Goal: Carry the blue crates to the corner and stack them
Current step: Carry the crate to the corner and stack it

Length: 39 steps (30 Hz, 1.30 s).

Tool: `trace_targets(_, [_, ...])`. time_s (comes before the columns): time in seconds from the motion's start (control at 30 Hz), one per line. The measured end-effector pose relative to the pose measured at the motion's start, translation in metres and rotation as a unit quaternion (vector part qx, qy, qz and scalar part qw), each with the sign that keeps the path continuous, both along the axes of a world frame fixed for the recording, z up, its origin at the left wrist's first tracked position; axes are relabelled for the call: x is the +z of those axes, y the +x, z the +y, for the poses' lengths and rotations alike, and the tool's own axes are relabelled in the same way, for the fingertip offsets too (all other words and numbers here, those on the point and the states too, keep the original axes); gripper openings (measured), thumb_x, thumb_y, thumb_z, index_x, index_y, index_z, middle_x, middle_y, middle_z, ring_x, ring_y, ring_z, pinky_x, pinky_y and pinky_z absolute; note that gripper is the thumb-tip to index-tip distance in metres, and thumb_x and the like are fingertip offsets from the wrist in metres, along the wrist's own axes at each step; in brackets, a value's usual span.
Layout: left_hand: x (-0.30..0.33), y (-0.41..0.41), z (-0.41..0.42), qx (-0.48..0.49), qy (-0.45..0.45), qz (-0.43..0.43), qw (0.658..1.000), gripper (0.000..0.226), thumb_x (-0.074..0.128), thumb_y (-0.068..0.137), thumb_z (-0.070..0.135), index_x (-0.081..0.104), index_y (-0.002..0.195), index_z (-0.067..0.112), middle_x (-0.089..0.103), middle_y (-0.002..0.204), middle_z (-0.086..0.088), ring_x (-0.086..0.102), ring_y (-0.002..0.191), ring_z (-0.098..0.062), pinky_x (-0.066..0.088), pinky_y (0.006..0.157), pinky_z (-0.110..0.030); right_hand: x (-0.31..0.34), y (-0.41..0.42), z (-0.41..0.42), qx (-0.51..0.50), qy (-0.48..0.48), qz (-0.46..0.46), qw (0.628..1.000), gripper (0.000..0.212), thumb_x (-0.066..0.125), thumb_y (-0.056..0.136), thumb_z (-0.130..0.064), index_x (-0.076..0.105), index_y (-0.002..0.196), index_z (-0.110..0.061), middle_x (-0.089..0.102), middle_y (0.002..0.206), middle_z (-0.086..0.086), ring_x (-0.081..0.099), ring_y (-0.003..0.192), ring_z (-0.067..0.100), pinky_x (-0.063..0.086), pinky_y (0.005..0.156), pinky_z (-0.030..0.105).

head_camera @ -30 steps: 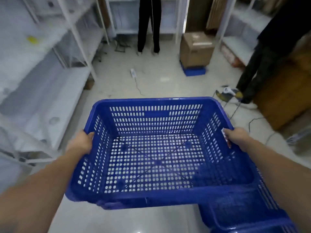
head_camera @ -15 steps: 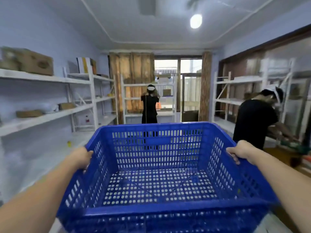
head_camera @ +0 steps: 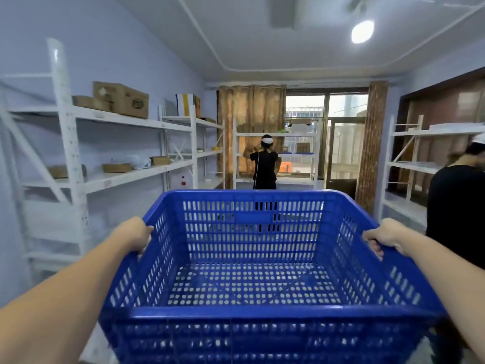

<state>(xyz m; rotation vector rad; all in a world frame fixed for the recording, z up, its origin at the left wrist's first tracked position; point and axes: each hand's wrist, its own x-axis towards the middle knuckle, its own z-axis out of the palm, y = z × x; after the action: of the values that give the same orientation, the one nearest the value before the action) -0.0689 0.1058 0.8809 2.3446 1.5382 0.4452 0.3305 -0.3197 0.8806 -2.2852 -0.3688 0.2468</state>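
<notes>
A blue perforated plastic crate (head_camera: 252, 315) fills the lower middle of the head view, held up off the floor at about waist height. It is empty inside. My left hand (head_camera: 135, 236) grips its left rim, fingers curled over the edge. My right hand (head_camera: 381, 239) grips the right rim the same way. Both forearms reach in from the bottom corners. No other crate shows.
White metal shelving (head_camera: 70, 164) with cardboard boxes (head_camera: 120, 99) lines the left wall. A person in black (head_camera: 265, 169) stands at the far shelf, back turned. Another person in black (head_camera: 456, 214) is close on the right. More shelves (head_camera: 409, 164) stand at right.
The view has risen from the floor to the room ahead while both hands keep the crate. A second crate seen at lower right a second ago is out of view.
</notes>
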Motion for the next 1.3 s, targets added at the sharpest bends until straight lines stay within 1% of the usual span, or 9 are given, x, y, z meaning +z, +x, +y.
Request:
trace_targets(0.1, [-0.008,-0.044,0.022,0.038,0.019,-0.027,0.999,0.030,0.056,0.100,0.027,0.062,0.086,0.000,0.068,0.082,-0.014,0.072,0.083,-0.034,0.059,0.074,-0.039,-0.003,-0.019,0.050,0.035,-0.010,0.014,0.999,0.036,0.061,0.094,-0.003,0.055,0.058,-0.001,0.051,0.044,0.014,0.045,0.036,0.023,0.046,0.047,0.032])
trace_targets(0.27, [-0.013,-0.133,0.063,0.094,-0.003,0.049,0.994,0.022,0.058,0.099,0.016,0.059,0.116,0.001,0.066,0.099,-0.011,0.067,0.092,-0.028,0.055,0.078,-0.036,-0.006,-0.061,0.146,0.108,-0.009,0.020,0.994,0.040,0.061,0.091,-0.003,0.054,0.052,-0.001,0.054,0.047,0.017,0.049,0.037,0.024,0.050,0.057,0.034])
trace_targets(0.37, [-0.015,-0.195,0.089,0.120,0.021,0.111,0.986,0.042,0.061,0.095,0.015,0.056,0.135,0.009,0.061,0.106,-0.007,0.064,0.094,-0.022,0.051,0.075,-0.030,-0.010,-0.098,0.209,0.158,0.004,0.018,0.987,0.035,0.059,0.092,-0.002,0.054,0.057,0.001,0.054,0.054,0.020,0.049,0.041,0.025,0.049,0.057,0.034])
trace_targets(0.43, [-0.020,-0.235,0.105,0.137,0.025,0.114,0.984,0.056,0.061,0.094,0.017,0.045,0.147,0.017,0.055,0.123,-0.008,0.061,0.106,-0.021,0.052,0.085,-0.028,-0.018,-0.119,0.253,0.186,0.015,0.014,0.982,0.036,0.057,0.091,0.001,0.052,0.056,0.000,0.052,0.053,0.019,0.046,0.039,0.024,0.046,0.050,0.032])
trace_targets(0.47, [-0.024,-0.255,0.113,0.152,0.026,0.102,0.983,0.057,0.061,0.094,0.017,0.044,0.149,0.016,0.054,0.122,-0.009,0.062,0.107,-0.022,0.052,0.088,-0.029,-0.024,-0.129,0.276,0.199,0.016,0.016,0.980,0.038,0.056,0.090,0.002,0.051,0.053,0.000,0.050,0.051,0.018,0.044,0.039,0.024,0.045,0.048,0.031])
trace_targets(0.6, [-0.046,-0.328,0.140,0.234,0.010,0.025,0.972,0.031,0.057,0.099,0.016,0.058,0.122,-0.004,0.068,0.102,-0.021,0.070,0.091,-0.037,0.058,0.080,-0.041,-0.052,-0.163,0.371,0.256,0.026,0.033,0.966,0.040,0.056,0.084,0.004,0.051,0.045,-0.002,0.047,0.051,0.020,0.042,0.039,0.024,0.044,0.048,0.035])
trace_targets(0.7, [-0.062,-0.376,0.148,0.291,-0.001,0.002,0.957,0.021,0.055,0.101,0.020,0.055,0.105,0.000,0.069,0.092,-0.023,0.072,0.082,-0.038,0.058,0.077,-0.042,-0.068,-0.193,0.444,0.312,0.013,0.039,0.949,0.040,0.056,0.084,0.005,0.051,0.044,-0.001,0.047,0.049,0.019,0.042,0.038,0.023,0.043,0.045,0.035])
trace_targets(0.93, [-0.105,-0.481,0.137,0.428,-0.014,0.015,0.903,0.028,0.054,0.100,0.031,0.052,0.108,0.004,0.069,0.091,-0.018,0.068,0.082,-0.036,0.055,0.076,-0.041,-0.095,-0.285,0.588,0.460,-0.034,0.034,0.887,0.044,0.055,0.092,-0.001,0.052,0.049,0.002,0.052,0.046,0.019,0.045,0.035,0.025,0.046,0.046,0.030])
trace_targets(1.3, [-0.161,-0.644,0.064,0.603,-0.008,0.015,0.798,0.032,0.048,0.099,0.043,0.048,0.105,0.012,0.068,0.088,-0.016,0.067,0.077,-0.037,0.056,0.076,-0.048,-0.144,-0.492,0.755,0.640,-0.057,0.029,0.766,0.057,0.050,0.101,-0.012,0.048,0.045,-0.001,0.050,0.047,0.020,0.047,0.040,0.028,0.045,0.054,0.035])
